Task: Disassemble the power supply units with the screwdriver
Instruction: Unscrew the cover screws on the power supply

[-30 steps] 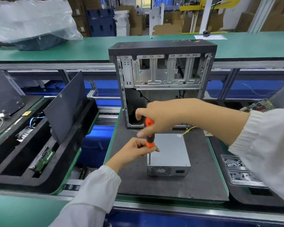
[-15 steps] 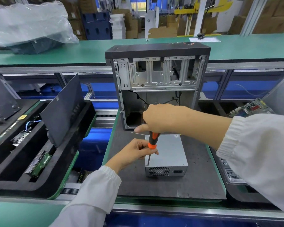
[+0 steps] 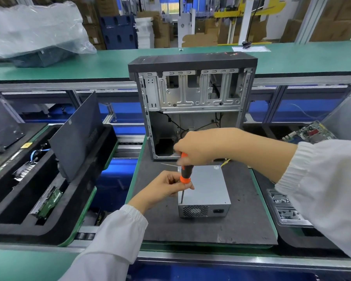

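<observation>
A grey metal power supply unit [image 3: 206, 189] lies on the dark mat [image 3: 221, 226], its vent and socket facing me. A screwdriver [image 3: 184, 175] with an orange and black handle stands nearly upright, its tip at the unit's front left top corner. My right hand [image 3: 199, 147] grips the top of the handle from above. My left hand [image 3: 166, 186] pinches the lower end of the handle and the shaft, just left of the unit.
An open computer case [image 3: 193, 102] stands upright behind the unit. A black foam tray [image 3: 49, 189] with a leaning side panel and a hard drive is on the left. A clear plastic tray [image 3: 284, 207] with small parts and a motherboard [image 3: 310, 132] are on the right.
The screwdriver has tilted from leaning left to nearly upright, and my right hand has shifted a little right on the handle. My left hand stays on the shaft.
</observation>
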The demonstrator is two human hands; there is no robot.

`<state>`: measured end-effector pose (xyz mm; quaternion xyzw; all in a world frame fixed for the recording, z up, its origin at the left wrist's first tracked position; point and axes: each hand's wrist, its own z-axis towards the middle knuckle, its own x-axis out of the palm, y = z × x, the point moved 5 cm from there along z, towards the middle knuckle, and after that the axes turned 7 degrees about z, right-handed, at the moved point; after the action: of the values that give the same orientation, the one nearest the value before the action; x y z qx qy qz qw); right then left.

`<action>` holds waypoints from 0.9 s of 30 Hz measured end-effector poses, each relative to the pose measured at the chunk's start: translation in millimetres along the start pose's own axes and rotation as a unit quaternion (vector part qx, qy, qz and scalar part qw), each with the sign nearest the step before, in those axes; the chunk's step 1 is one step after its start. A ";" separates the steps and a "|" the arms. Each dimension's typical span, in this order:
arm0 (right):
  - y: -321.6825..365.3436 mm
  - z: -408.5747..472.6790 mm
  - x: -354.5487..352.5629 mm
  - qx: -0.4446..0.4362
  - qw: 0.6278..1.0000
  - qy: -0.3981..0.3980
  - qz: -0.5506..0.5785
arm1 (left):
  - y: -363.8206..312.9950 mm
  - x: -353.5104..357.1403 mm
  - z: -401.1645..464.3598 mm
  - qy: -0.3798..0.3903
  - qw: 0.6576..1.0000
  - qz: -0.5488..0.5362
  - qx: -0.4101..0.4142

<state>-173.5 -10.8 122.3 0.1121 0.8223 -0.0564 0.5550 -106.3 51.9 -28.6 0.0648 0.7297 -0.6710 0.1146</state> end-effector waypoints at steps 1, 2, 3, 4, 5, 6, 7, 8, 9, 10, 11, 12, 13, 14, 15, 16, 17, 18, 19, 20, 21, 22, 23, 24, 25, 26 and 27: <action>0.7 -2.7 -1.2 -0.024 0.999 0.028 0.015 | 0.4 0.0 0.2 -0.001 1.000 -0.003 -0.001; 0.6 -4.3 -2.6 -0.045 0.998 0.044 0.031 | 0.4 0.2 0.3 -0.001 1.000 -0.006 0.000; -0.8 -5.2 -4.0 -0.051 0.996 0.047 0.048 | 0.2 0.2 0.6 -0.002 1.000 -0.008 0.001; -2.3 -4.9 -6.2 -0.042 0.997 0.030 0.057 | -0.1 -0.1 1.1 -0.004 1.000 -0.008 0.001; -3.7 -4.5 -8.0 -0.016 0.998 0.007 0.059 | -0.1 -0.5 1.6 -0.007 1.000 -0.006 0.000; -5.6 -3.6 -9.5 0.016 0.998 -0.024 0.047 | -0.1 -0.7 1.7 -0.007 1.000 -0.002 -0.002; -6.8 -3.0 -10.2 0.041 0.997 -0.055 0.035 | 0.2 -0.7 1.8 -0.006 1.000 -0.001 -0.004; -6.6 -2.0 -10.2 0.051 0.995 -0.080 0.019 | 0.4 -0.8 1.7 -0.005 1.000 -0.001 -0.006; -5.8 0.0 -8.8 0.045 0.995 -0.091 0.002 | 0.6 -0.9 1.7 -0.004 1.000 -0.004 -0.007; -4.0 1.9 -7.6 0.029 0.996 -0.085 -0.005 | 0.6 -1.2 1.4 -0.004 1.000 -0.007 -0.008; -3.7 3.0 -6.8 0.010 0.998 -0.060 0.001 | 0.7 -1.5 1.3 -0.006 1.000 -0.010 -0.009; -3.7 2.0 -6.8 -0.010 1.000 -0.024 0.014 | 0.6 -2.0 1.0 -0.008 1.000 -0.012 -0.009; -3.4 -0.1 -8.5 -0.029 0.999 0.007 0.030 | 0.6 -2.2 0.9 -0.010 1.000 -0.013 -0.008; -3.2 -1.4 -10.2 -0.046 0.998 0.029 0.044 | 0.6 -2.1 0.8 -0.011 1.000 -0.014 -0.007; -4.2 -2.0 -11.9 -0.051 0.996 0.034 0.059 | 0.6 -2.0 1.0 -0.013 1.000 -0.016 -0.007; -5.2 -1.9 -14.6 -0.040 0.997 0.020 0.064 | 0.3 -2.0 1.2 -0.015 1.000 -0.019 -0.007; -5.5 -1.8 -15.6 -0.016 0.998 0.005 0.065 | 0.0 -1.9 1.5 -0.016 1.000 -0.021 -0.007; -6.1 -0.9 -15.1 0.015 0.998 -0.011 0.058 | -0.4 -1.8 1.6 -0.015 1.000 -0.020 -0.007; -6.9 0.3 -13.2 0.041 0.998 -0.026 0.049 | -0.6 -2.0 1.6 -0.013 1.000 -0.014 -0.008; -6.4 1.3 -11.7 0.056 0.997 -0.038 0.034 | -0.8 -2.5 1.5 -0.012 1.000 -0.007 -0.009; -7.3 3.7 -9.7 0.060 0.997 -0.044 0.019 | -0.9 -3.1 1.4 -0.011 1.000 0.000 -0.010; -7.5 5.7 -8.6 0.054 0.998 -0.040 0.012 | -1.0 -3.6 1.1 -0.011 1.000 0.002 -0.010; -7.7 7.1 -7.3 0.038 0.999 -0.021 0.015 | -0.8 -3.8 1.1 -0.009 1.000 0.001 -0.010; -7.0 6.6 -6.9 0.016 0.999 0.007 0.028 | -0.3 -4.1 1.4 -0.008 1.000 -0.003 -0.011; -6.5 4.9 -7.3 -0.007 0.998 0.034 0.046 | 0.1 -4.3 1.7 -0.006 1.000 -0.007 -0.011; -6.7 3.5 -7.8 -0.028 0.997 0.050 0.058 | 0.3 -4.5 1.9 -0.003 1.000 -0.008 -0.008; -8.1 2.5 -8.6 -0.036 0.996 0.050 0.064 | 0.2 -4.9 2.3 0.000 1.000 -0.008 -0.005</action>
<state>-170.1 -20.3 129.1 0.1473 0.8417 0.0144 0.5193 -101.3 49.9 -27.8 0.0584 0.7338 -0.6680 0.1091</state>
